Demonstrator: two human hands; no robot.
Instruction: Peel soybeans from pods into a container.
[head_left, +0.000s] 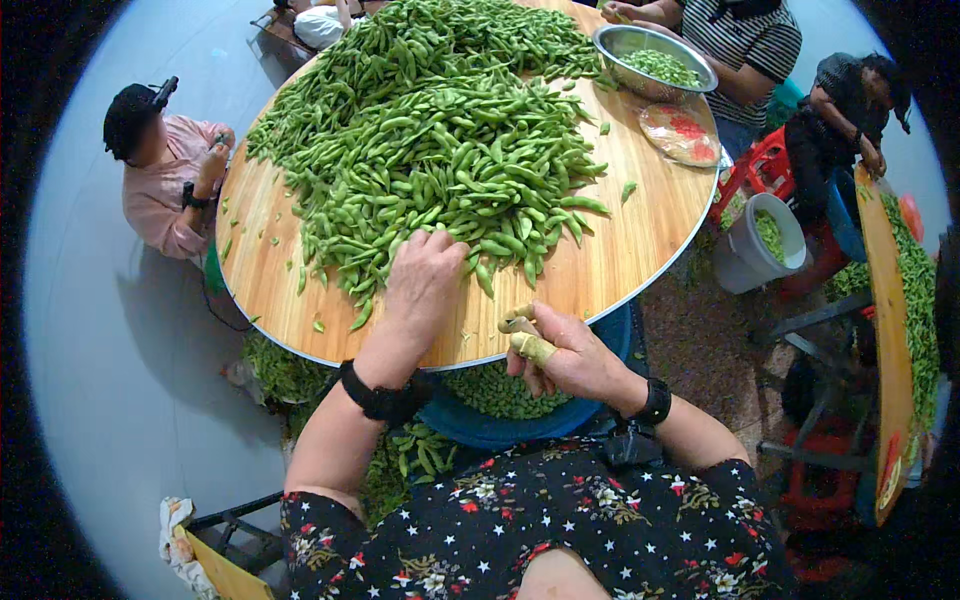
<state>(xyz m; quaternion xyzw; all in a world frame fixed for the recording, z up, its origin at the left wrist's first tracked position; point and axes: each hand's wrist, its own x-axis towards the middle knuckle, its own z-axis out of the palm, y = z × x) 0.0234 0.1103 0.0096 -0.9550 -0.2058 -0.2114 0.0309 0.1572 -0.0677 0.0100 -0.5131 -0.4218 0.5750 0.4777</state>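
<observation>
A large heap of green soybean pods (450, 150) covers much of a round wooden table (660, 217). My left hand (426, 274) reaches to the near edge of the heap, its fingertips bent down among the pods; whether it grips one is hidden. My right hand (562, 349) is held over the table's near edge, thumb and fingers close together, with tan coverings on some fingertips. Whether anything lies between those fingers is unclear. Under the right hand and the table edge, a blue tub (480, 435) contains many shelled green beans (502, 394).
A steel bowl (656, 64) of beans and a plastic-wrapped round item (679, 135) rest at the table's right. People sit left, at the back and right. A white bucket (757, 244) stands right, beside a second table (885, 337). Pods and husks (289, 367) lie below.
</observation>
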